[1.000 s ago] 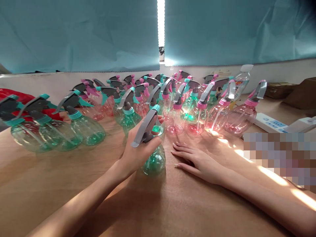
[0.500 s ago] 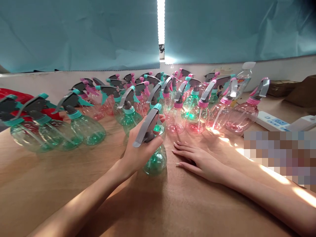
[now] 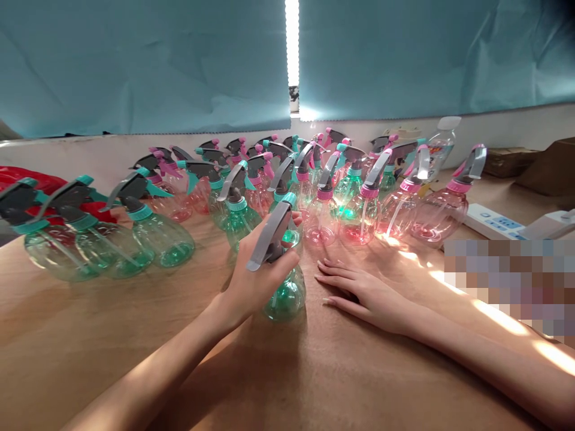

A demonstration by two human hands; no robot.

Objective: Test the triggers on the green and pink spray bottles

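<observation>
The label on the clear bottle (image 3: 442, 145) is too small to read. The person's left hand (image 3: 258, 272) is wrapped round the neck of a green spray bottle (image 3: 286, 298) upright on the counter (image 3: 350, 377); the right hand (image 3: 366, 294) lies open nearby, fingers slightly spread, holding nothing. Both poses nearly match the earlier frame

The curtain (image 3: 148, 66) is teal, the nearest spray bottle (image 3: 286, 296) translucent green.

Glossy, see-through plastic spray bottle (image 3: 286, 300); smooth, wood-look table (image 3: 287, 383) at six o'clock; creased, cloth-like curtains (image 3: 242, 66) at twelve.
</observation>
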